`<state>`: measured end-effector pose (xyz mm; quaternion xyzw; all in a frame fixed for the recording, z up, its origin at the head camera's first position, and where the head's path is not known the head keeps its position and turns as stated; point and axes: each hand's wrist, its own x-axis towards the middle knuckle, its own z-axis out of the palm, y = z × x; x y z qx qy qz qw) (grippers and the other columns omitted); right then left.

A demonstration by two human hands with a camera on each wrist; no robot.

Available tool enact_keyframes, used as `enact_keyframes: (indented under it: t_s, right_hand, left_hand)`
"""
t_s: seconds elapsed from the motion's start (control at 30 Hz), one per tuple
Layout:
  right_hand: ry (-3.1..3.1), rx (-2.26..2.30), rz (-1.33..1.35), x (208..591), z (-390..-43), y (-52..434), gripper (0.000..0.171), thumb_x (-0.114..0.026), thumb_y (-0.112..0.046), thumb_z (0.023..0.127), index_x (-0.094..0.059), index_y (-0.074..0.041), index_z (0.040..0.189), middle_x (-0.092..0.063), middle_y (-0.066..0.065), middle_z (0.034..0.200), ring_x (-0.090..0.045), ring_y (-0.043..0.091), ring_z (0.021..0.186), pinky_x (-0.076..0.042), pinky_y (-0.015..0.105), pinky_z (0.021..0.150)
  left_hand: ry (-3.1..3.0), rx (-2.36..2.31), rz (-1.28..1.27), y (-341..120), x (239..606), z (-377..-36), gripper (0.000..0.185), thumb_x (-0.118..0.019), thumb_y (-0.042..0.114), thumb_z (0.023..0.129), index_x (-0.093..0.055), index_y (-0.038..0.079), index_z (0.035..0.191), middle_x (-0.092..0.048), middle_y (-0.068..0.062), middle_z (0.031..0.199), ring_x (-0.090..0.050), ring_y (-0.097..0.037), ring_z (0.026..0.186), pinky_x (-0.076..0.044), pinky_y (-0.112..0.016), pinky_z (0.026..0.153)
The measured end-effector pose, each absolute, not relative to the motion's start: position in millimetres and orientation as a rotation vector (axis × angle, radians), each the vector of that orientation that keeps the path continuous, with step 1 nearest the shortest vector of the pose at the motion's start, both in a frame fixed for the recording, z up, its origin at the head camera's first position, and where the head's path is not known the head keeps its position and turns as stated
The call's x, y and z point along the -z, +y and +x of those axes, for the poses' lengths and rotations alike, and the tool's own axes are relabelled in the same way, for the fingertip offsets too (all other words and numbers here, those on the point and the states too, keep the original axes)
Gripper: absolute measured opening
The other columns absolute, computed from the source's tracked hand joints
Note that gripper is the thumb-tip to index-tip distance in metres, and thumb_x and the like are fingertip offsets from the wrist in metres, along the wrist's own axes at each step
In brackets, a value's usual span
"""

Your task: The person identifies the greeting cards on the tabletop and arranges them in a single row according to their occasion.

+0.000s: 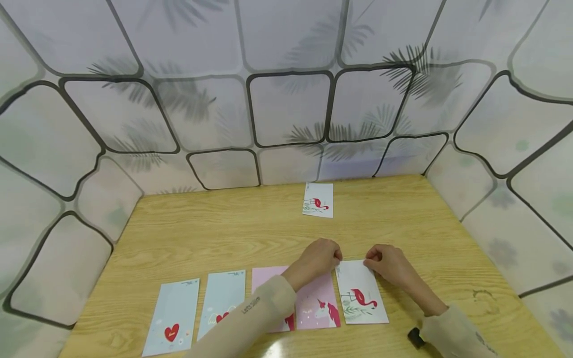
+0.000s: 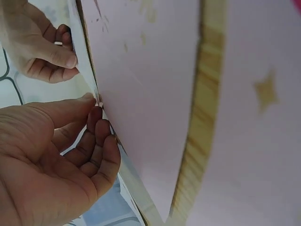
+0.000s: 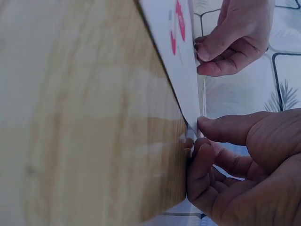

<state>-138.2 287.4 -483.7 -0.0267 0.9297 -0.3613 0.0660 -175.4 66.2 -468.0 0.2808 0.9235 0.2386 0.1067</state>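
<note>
Where the wooden table point(image 1: 215, 233) runs nearest the person, a row of cards lies face up, and it begins at the left with a pale blue heart card point(image 1: 172, 318) showing a red heart. Just right of it lies a second blue card point(image 1: 222, 298), partly covered at its near end by the left sleeve point(image 1: 250, 318). Next comes a pink card point(image 1: 264, 278), crossed by the same sleeve, and beside it a pink unicorn card point(image 1: 319, 306) with a white unicorn head. At the right end of the row lies the white flamingo card point(image 1: 360, 293), close beside the unicorn card with a strip of wood showing between them in the left wrist view. The left hand point(image 1: 317, 259) pinches the far left corner of this card between thumb and curled fingers point(image 2: 96, 129). The right hand point(image 1: 388, 263) pinches the far right corner in the same way, thumb over the card and fingers point(image 3: 200, 155) curled beneath its edge, so the far end appears lifted slightly off the wood while the near end rests on the table. Farther off, near the patterned wall panels point(image 1: 291, 109), a second flamingo card point(image 1: 318, 200) lies alone, well apart from the row
</note>
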Motion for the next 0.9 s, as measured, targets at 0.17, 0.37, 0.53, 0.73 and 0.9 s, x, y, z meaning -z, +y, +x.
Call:
enact_keyframes:
  t_s: [0.17, 0.37, 0.53, 0.73, 0.9]
  right_hand:
    - [2.752, 1.149, -0.05, 482.5, -139.2, 290.9, 0.018, -0.071, -0.011, 0.097, -0.069, 0.004, 0.106, -0.062, 0.003, 0.075, -0.058, 0.016, 0.063, -0.051, 0.027, 0.054]
    - [2.702, 1.17, -0.108, 476.3, -145.7, 295.1, 0.028, -0.069, -0.018, 0.1, -0.068, 0.007, 0.112, -0.066, 0.006, 0.082, -0.06, 0.017, 0.07, -0.051, 0.028, 0.058]
    - [2.714, 1.157, -0.147, 467.8, -155.9, 296.6, 0.036, -0.067, -0.022, 0.102, -0.064, 0.01, 0.118, -0.069, 0.013, 0.1, -0.064, 0.021, 0.08, -0.054, 0.031, 0.065]
    - [2.747, 1.156, -0.241, 456.7, -173.7, 297.5, 0.044, -0.066, -0.026, 0.103, -0.061, 0.012, 0.127, -0.067, 0.02, 0.112, -0.064, 0.028, 0.095, -0.056, 0.035, 0.074]
    - [2.753, 1.171, -0.312, 449.4, -195.3, 296.6, 0.05, -0.064, -0.027, 0.105, -0.057, 0.013, 0.133, -0.066, 0.023, 0.118, -0.064, 0.034, 0.102, -0.057, 0.04, 0.079]
  left_hand:
    - [2.724, -0.685, 0.741, 60.7, 463.8, -177.4, 0.011, -0.073, 0.018, 0.097, -0.078, 0.013, 0.106, -0.073, 0.003, 0.099, -0.064, -0.012, 0.091, -0.052, -0.027, 0.084]
    - [2.757, -0.717, 0.673, 45.2, 458.3, -186.9, 0.019, -0.069, 0.023, 0.1, -0.078, 0.012, 0.114, -0.073, 0.002, 0.104, -0.063, -0.011, 0.09, -0.053, -0.029, 0.082]
    - [2.789, -0.776, 0.666, 26.4, 450.0, -199.9, 0.023, -0.067, 0.021, 0.102, -0.074, 0.007, 0.119, -0.071, -0.002, 0.11, -0.064, -0.016, 0.1, -0.053, -0.033, 0.089]
    - [2.816, -0.827, 0.632, 7.2, 438.4, -226.4, 0.036, -0.065, 0.021, 0.104, -0.065, 0.002, 0.135, -0.066, -0.012, 0.131, -0.06, -0.027, 0.125, -0.049, -0.039, 0.106]
    - [2.901, -0.833, 0.612, -0.3, 435.7, -253.9, 0.044, -0.066, 0.022, 0.104, -0.059, 0.001, 0.142, -0.06, -0.015, 0.139, -0.054, -0.03, 0.132, -0.046, -0.041, 0.11]
